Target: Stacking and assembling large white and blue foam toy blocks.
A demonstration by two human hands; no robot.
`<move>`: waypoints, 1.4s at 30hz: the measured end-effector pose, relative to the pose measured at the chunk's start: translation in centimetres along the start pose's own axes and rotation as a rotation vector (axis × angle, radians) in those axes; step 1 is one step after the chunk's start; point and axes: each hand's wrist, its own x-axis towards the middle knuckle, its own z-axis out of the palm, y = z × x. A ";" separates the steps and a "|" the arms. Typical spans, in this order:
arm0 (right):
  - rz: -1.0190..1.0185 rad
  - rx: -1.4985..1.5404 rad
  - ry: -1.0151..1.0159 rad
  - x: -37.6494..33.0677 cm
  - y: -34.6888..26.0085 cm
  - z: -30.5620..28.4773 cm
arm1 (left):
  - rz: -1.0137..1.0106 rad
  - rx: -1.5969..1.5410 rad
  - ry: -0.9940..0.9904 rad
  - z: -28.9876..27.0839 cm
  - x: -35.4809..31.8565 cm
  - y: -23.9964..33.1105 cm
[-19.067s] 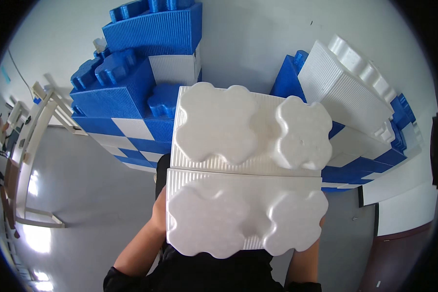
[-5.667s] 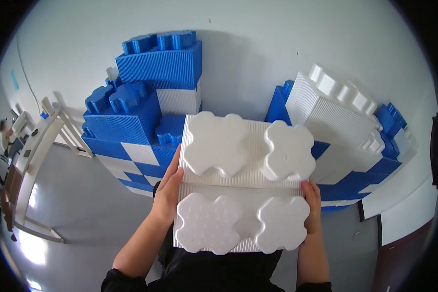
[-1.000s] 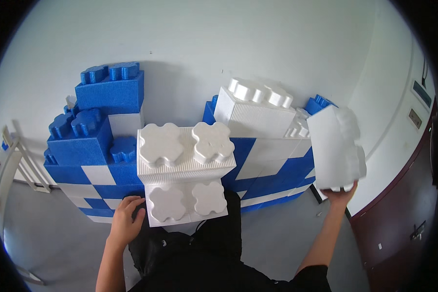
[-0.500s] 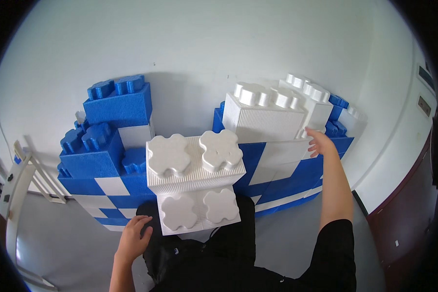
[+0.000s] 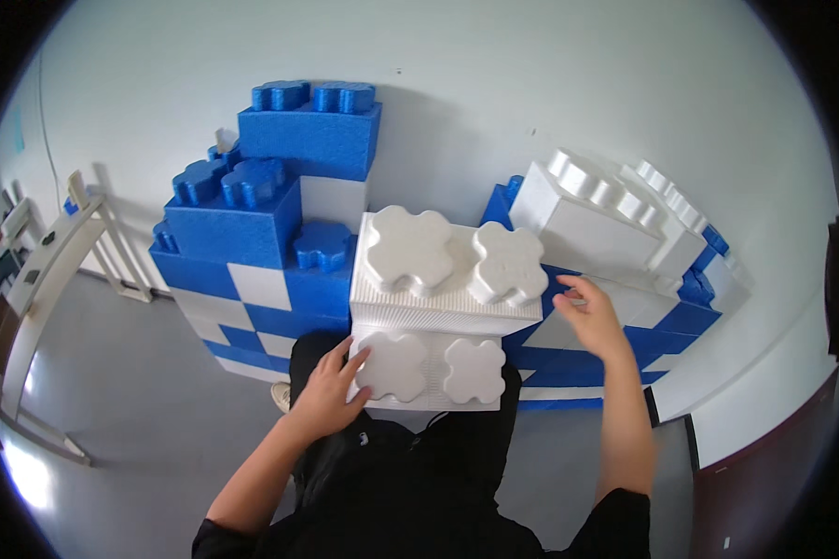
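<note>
Left hand (image 5: 329, 389), grasping nothing, spreads its fingers at the left edge of a white foam-like lower block with lobed studs (image 5: 435, 368), while the right hand (image 5: 592, 317), unclenched and empty, hovers just right of a matching ribbed upper block (image 5: 457, 261), before a stepped blue-and-white block wall (image 5: 261, 289).

two hands (image 5: 324, 389), two nearest blocks (image 5: 452, 272)

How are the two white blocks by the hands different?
The back block sits higher than the front block. The back block looks bigger than the front one. The left hand is by the front block, the right hand by the back one. Both have two wavy bumps.
</note>
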 end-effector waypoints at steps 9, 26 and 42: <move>-0.229 0.154 0.334 -2.1 -1.1 10.8 | -0.297 -0.158 -0.090 3.4 1.8 0.8; 0.332 -0.141 0.152 -6.6 0.9 17.5 | -0.235 -0.664 0.169 8.0 0.9 -4.3; 0.231 -0.142 0.201 -8.0 2.4 17.8 | -0.234 -0.777 0.169 9.2 -0.4 -4.5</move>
